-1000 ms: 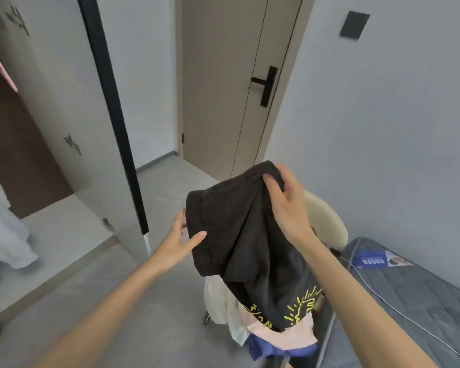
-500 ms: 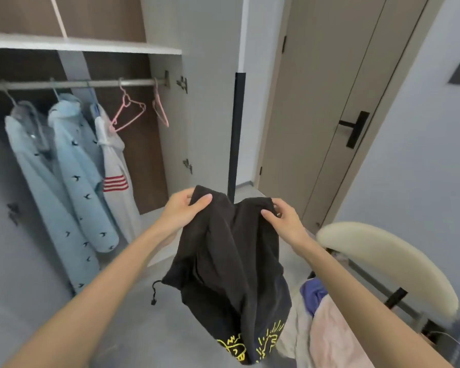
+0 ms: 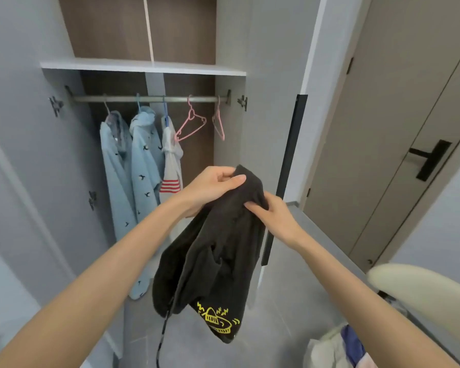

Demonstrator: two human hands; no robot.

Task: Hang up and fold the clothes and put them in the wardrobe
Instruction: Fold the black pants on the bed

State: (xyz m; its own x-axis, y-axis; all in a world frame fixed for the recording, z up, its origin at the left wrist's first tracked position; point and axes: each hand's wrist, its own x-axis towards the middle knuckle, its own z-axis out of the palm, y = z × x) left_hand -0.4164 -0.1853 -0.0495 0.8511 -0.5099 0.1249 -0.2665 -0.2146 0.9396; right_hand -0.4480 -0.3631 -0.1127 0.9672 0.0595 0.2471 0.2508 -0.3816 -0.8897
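A black garment [image 3: 218,261] with a yellow print and a dangling drawstring hangs in the air in front of the open wardrobe [image 3: 144,67]. My left hand [image 3: 213,183] grips its top edge. My right hand [image 3: 274,216] pinches the cloth just below and to the right. On the wardrobe rail [image 3: 149,99] hang two pale blue garments [image 3: 133,181], a white one with red stripes [image 3: 171,166], and two bare pink hangers [image 3: 194,123].
The wardrobe's right door with a black edge strip [image 3: 287,176] stands open beside the garment. A beige room door [image 3: 396,128] is at the right. A cream chair back [image 3: 425,296] with more clothes [image 3: 340,346] piled under it sits at lower right.
I have turned from the chair to face the wardrobe. Both hands carried the black garment along, and my left hand went from touching it to gripping its top edge.
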